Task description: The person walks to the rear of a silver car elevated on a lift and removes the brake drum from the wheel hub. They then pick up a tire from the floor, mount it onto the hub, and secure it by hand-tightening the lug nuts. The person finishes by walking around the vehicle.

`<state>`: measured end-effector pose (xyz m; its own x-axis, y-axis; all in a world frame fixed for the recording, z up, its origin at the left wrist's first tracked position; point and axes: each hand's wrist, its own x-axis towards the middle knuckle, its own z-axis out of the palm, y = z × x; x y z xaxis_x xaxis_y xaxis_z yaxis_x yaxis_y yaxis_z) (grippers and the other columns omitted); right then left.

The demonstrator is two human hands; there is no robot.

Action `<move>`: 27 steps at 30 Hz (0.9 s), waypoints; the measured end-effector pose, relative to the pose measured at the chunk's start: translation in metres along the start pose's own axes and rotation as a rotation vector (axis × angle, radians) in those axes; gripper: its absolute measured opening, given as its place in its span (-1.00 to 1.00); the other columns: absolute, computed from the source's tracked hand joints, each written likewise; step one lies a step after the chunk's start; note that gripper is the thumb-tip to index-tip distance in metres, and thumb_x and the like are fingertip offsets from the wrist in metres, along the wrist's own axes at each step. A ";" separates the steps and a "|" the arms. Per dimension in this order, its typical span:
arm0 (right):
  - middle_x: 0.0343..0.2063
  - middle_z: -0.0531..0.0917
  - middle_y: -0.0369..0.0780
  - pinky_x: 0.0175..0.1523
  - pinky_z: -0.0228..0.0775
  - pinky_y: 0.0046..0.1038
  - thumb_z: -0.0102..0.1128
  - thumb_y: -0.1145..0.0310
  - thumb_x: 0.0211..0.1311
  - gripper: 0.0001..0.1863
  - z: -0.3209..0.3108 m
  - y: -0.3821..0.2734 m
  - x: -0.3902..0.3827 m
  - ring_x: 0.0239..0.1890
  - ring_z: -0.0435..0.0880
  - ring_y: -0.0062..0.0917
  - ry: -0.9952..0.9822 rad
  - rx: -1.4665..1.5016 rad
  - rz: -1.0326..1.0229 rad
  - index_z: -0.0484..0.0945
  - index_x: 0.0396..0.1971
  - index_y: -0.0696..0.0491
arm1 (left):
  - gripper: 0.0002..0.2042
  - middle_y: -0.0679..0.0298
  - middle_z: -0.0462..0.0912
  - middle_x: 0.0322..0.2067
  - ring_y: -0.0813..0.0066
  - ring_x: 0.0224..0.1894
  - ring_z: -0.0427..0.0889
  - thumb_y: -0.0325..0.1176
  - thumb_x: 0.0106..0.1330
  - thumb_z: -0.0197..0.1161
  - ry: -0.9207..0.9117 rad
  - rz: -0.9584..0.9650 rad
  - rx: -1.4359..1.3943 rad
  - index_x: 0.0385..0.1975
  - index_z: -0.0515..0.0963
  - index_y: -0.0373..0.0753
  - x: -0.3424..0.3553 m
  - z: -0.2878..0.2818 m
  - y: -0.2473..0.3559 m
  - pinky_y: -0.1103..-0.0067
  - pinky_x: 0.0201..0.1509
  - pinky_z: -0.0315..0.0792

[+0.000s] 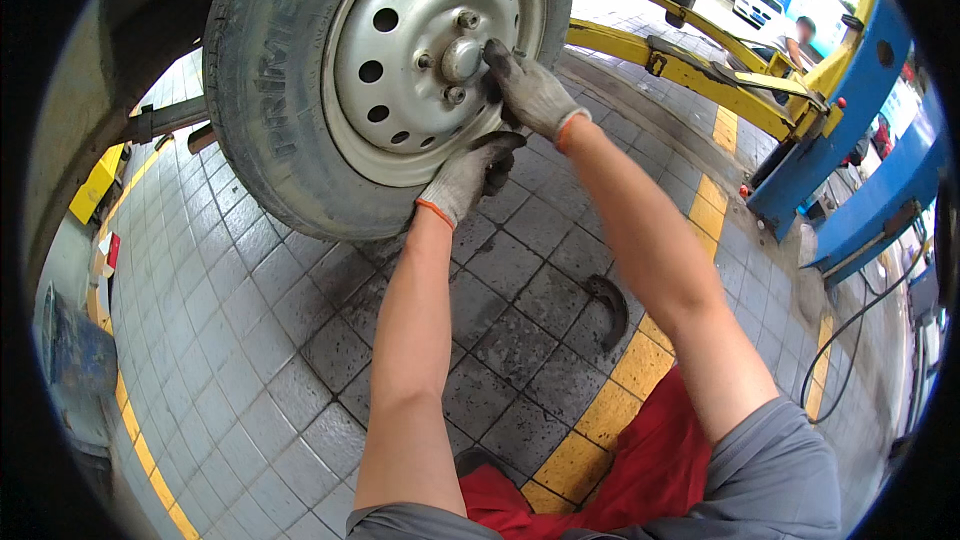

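Note:
A wheel hangs raised at the upper left, its steel rim (400, 90) inside a black tyre (255, 110), with lug bolts round a centre cap (460, 60). My right hand (530, 95), in a grey glove with dark-coated fingers, is bent at the hub just right of the cap; whatever its fingertips grip is hidden. Lower down, my left hand (465, 175), gloved alike, has curled fingers at the lower right of the rim, over the tyre's edge. I cannot make out what is inside them.
Yellow lift arms (610, 40) and blue posts (865, 110) stand right. Another person (795, 45) is behind them, near a white car (755, 5). A black hose (820, 360) loops down right. A dark curved piece (610, 315) lies on the tiled floor (250, 340). A blue container (80, 350) sits left.

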<state>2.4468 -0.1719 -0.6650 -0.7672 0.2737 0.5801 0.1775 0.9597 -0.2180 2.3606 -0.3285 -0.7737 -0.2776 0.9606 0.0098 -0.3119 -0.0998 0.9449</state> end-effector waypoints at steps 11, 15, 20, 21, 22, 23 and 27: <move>0.02 0.76 0.15 0.01 0.79 -0.15 -0.13 0.25 0.72 -0.57 0.005 0.019 -0.007 -0.04 0.86 -0.09 -0.228 -0.306 -0.342 0.53 0.30 0.20 | -0.77 0.48 0.54 -0.42 0.63 -0.46 0.41 -0.20 0.60 0.28 -0.031 0.017 0.041 0.10 0.69 -0.12 0.004 -0.003 0.005 0.60 -0.38 0.24; -0.07 0.81 0.07 0.09 0.78 -0.09 -0.16 0.26 0.71 -0.62 -0.021 -0.025 0.012 0.05 0.84 -0.07 -0.214 -0.298 0.026 0.56 0.18 0.17 | -0.65 0.42 0.62 -0.36 0.59 -0.41 0.50 -0.20 0.61 0.27 -0.079 0.100 0.199 0.29 0.61 -0.16 0.012 -0.020 -0.013 0.56 -0.34 0.36; 0.14 0.77 0.08 0.37 0.57 -0.08 -0.11 -0.12 0.66 -0.38 0.002 -0.028 -0.050 0.12 0.81 -0.08 -0.186 0.063 -0.120 0.71 0.21 0.07 | -0.57 0.28 0.64 -0.15 0.48 -0.21 0.55 -0.08 0.66 0.11 -0.083 0.098 0.085 0.33 0.55 -0.20 0.018 -0.019 -0.017 0.47 -0.13 0.43; 0.09 0.80 0.08 0.36 0.58 -0.12 -0.04 -0.20 0.63 -0.32 -0.030 -0.053 -0.038 0.12 0.82 -0.12 -0.443 0.221 0.344 0.68 0.27 0.09 | -0.56 0.25 0.64 -0.12 0.45 -0.17 0.56 -0.05 0.67 0.07 -0.041 0.076 0.010 0.32 0.55 -0.21 0.001 -0.024 -0.012 0.45 -0.09 0.44; 0.09 0.80 0.07 0.36 0.59 -0.14 0.02 -0.18 0.61 -0.34 -0.041 -0.043 -0.047 0.12 0.82 -0.12 -0.347 0.318 0.461 0.66 0.27 0.10 | -0.54 0.22 0.64 -0.08 0.43 -0.13 0.56 -0.02 0.68 0.04 -0.056 0.092 -0.063 0.31 0.55 -0.22 -0.001 -0.007 -0.001 0.44 -0.05 0.45; 0.08 0.80 0.06 0.35 0.59 -0.16 0.08 -0.16 0.60 -0.35 -0.050 -0.034 -0.050 0.12 0.82 -0.11 -0.245 0.414 0.564 0.65 0.28 0.11 | -0.52 0.20 0.64 -0.05 0.40 -0.09 0.57 0.01 0.69 0.01 -0.075 0.117 -0.129 0.30 0.54 -0.23 -0.001 0.010 0.010 0.42 -0.01 0.46; 0.12 0.80 -0.03 0.32 0.61 -0.18 0.29 0.01 0.51 -0.48 -0.034 -0.023 -0.076 0.13 0.81 -0.16 -0.210 0.260 0.239 0.68 0.25 0.07 | -0.43 0.08 0.64 0.10 0.29 0.06 0.60 0.13 0.72 -0.13 -0.087 0.150 -0.396 0.27 0.54 -0.27 0.002 0.037 0.026 0.34 0.16 0.51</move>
<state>2.5225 -0.2129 -0.6773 -0.8372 0.4419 0.3223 0.2249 0.8152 -0.5337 2.3857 -0.3194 -0.7367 -0.2740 0.9444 0.1815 -0.6029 -0.3158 0.7327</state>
